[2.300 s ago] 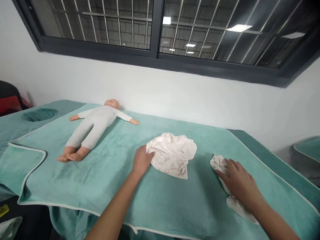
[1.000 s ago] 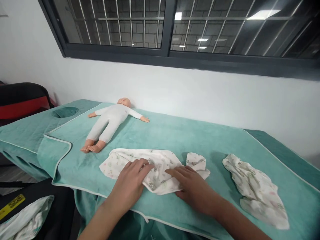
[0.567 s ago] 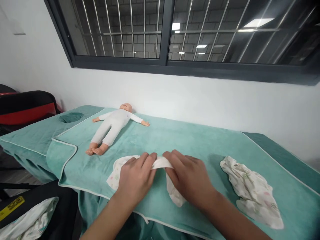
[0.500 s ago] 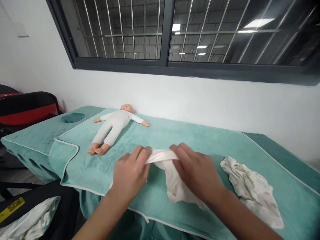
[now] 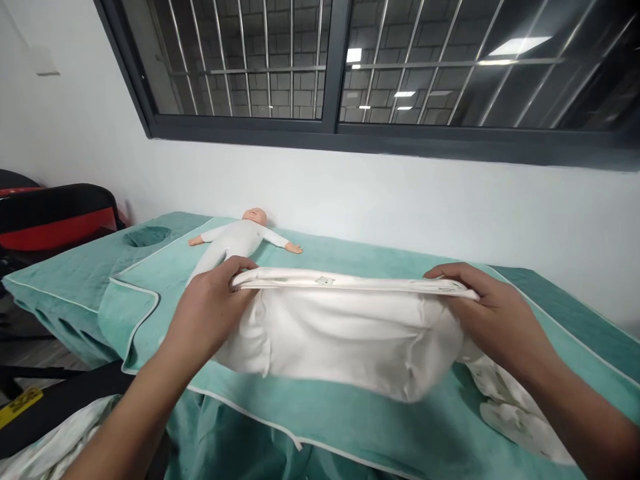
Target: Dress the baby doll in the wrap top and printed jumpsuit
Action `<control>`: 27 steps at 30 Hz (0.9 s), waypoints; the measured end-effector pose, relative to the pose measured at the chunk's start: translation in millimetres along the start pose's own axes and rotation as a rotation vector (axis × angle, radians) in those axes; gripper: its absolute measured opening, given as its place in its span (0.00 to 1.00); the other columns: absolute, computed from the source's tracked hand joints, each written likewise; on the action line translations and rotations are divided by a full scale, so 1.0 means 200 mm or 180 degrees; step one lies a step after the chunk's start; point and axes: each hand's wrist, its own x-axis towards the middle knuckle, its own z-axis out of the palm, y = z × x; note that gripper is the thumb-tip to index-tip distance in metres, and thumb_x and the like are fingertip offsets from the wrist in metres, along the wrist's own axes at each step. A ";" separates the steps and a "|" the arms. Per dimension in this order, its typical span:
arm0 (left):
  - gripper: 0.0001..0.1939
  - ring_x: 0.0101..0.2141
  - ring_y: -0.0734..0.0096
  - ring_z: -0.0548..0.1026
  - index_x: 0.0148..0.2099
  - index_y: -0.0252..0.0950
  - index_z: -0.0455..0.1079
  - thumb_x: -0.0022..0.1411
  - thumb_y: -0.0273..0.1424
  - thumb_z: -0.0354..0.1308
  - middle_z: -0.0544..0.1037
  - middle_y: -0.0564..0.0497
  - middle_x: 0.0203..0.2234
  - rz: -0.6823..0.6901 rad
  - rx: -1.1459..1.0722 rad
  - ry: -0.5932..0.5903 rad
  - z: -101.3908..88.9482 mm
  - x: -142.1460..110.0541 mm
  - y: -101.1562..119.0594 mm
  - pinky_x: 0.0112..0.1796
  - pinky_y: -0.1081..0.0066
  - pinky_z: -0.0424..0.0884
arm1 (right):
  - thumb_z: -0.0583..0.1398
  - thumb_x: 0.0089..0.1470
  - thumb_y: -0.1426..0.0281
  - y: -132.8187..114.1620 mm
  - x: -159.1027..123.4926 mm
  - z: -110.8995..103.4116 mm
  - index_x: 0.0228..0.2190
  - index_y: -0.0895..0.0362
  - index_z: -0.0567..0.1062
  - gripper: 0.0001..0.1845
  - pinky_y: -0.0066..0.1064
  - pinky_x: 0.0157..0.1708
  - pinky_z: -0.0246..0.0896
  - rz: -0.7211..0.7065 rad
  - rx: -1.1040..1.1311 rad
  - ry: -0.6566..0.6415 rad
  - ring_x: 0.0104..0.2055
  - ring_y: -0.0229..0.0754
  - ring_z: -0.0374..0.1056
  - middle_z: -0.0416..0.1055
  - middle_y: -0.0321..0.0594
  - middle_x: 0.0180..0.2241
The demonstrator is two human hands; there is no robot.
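Oblong white soft cloth [image 5: 345,333], bunched moments ago, now stretched between left hand [image 5: 213,303] and right hand [image 5: 493,310], fingers gripping its left and right ends; apparently opened out.

One left hand [image 5: 215,303] and one right hand [image 5: 493,310] grip one white cloth [image 5: 345,333]. Beyond the grip are one doll [image 5: 240,237] and one window [image 5: 336,73]. Two more cloths flank it: one crumpled cloth [image 5: 517,420] rightward, one bunched cloth [image 5: 60,441] leftward.
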 end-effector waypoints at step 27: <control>0.14 0.53 0.59 0.65 0.50 0.33 0.66 0.66 0.27 0.44 0.70 0.40 0.49 0.1310 0.0647 -0.0651 1.30 0.56 -0.07 0.53 0.59 0.63 | 0.48 0.62 0.66 0.19 0.50 1.34 0.57 0.66 0.64 0.25 0.38 0.60 0.48 -0.0664 -0.0921 -0.0793 0.61 0.47 0.56 0.63 0.53 0.58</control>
